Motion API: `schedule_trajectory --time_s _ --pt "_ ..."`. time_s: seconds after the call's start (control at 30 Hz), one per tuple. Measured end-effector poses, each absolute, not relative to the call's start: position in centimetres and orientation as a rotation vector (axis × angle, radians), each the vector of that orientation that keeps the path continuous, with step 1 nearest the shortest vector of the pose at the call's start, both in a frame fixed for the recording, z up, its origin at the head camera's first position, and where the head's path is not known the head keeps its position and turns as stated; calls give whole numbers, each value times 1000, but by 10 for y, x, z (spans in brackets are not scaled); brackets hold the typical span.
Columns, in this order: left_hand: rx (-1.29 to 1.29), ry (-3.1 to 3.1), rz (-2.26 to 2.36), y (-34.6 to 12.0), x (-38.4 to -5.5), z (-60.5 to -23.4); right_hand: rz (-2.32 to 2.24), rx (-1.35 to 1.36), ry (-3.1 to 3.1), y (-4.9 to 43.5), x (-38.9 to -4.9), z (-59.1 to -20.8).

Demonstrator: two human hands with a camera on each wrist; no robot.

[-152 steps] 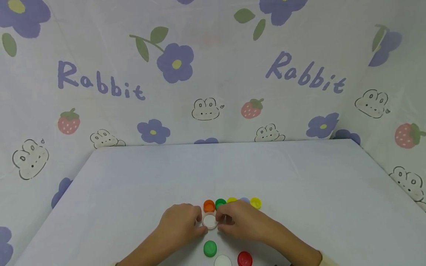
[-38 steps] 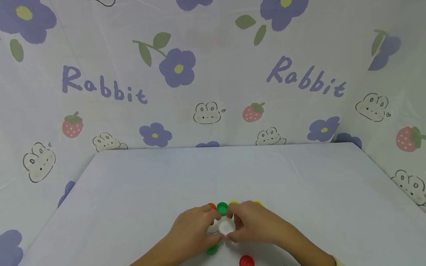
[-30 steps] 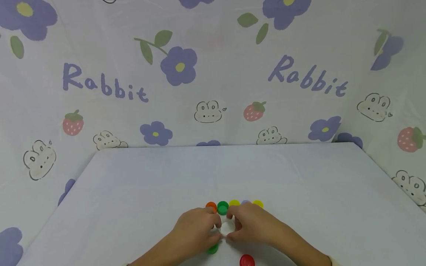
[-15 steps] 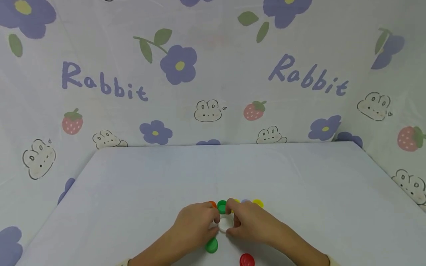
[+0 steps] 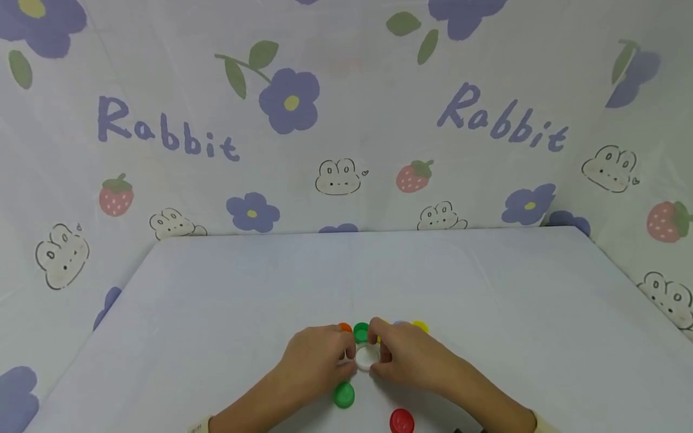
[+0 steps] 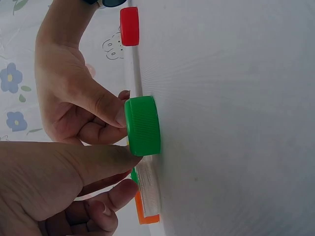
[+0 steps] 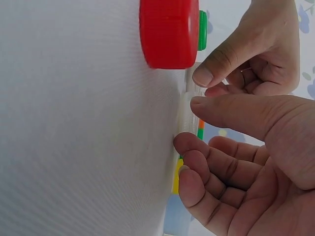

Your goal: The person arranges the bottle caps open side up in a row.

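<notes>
A white bottle cap (image 5: 367, 357) lies on the table just in front of a green cap (image 5: 361, 332). My right hand (image 5: 411, 355) pinches this white cap between thumb and fingers. On its other side, my left hand (image 5: 316, 361) has thumb and forefinger curled round a second white cap (image 6: 148, 187), mostly hidden from the head camera. In the right wrist view both white caps sit side by side, the held one (image 7: 188, 118) nearer. A back row holds an orange cap (image 5: 345, 327), the green one, a partly covered yellow, a pale blue (image 5: 399, 323) and another yellow cap (image 5: 421, 327).
Nearer the person, a larger green cap (image 5: 343, 395) lies below the left hand. A red cap (image 5: 402, 421) is at the front, right of it. The white table (image 5: 243, 282) meets a rabbit-print cloth (image 5: 373, 114) at the back and sides.
Earlier, one white cap was set before the orange cap and the other lay near the front. That other cap came beside the first, then slid slightly farther toward the back row.
</notes>
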State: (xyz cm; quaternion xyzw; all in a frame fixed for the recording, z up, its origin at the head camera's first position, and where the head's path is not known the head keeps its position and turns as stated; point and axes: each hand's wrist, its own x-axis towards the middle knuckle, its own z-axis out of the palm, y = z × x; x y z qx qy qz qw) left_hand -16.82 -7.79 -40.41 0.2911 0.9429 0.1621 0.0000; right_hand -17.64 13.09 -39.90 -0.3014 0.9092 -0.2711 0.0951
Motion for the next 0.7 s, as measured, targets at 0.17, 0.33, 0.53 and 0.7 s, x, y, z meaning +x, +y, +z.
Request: schedule_trajectory --time_s 0.17,0.33,0.53,0.7 --pt "920 2955 507 -78 -169 -404 -806 -883 2686 130 -179 -400" --pt "917 2943 512 -79 -167 -406 -787 -887 2679 131 -178 -401" --pt "887 2943 506 -83 -163 -401 -685 -895 2724 141 -178 -392" --pt "830 2874 362 -87 -157 -392 -561 -890 2649 151 -178 -379"
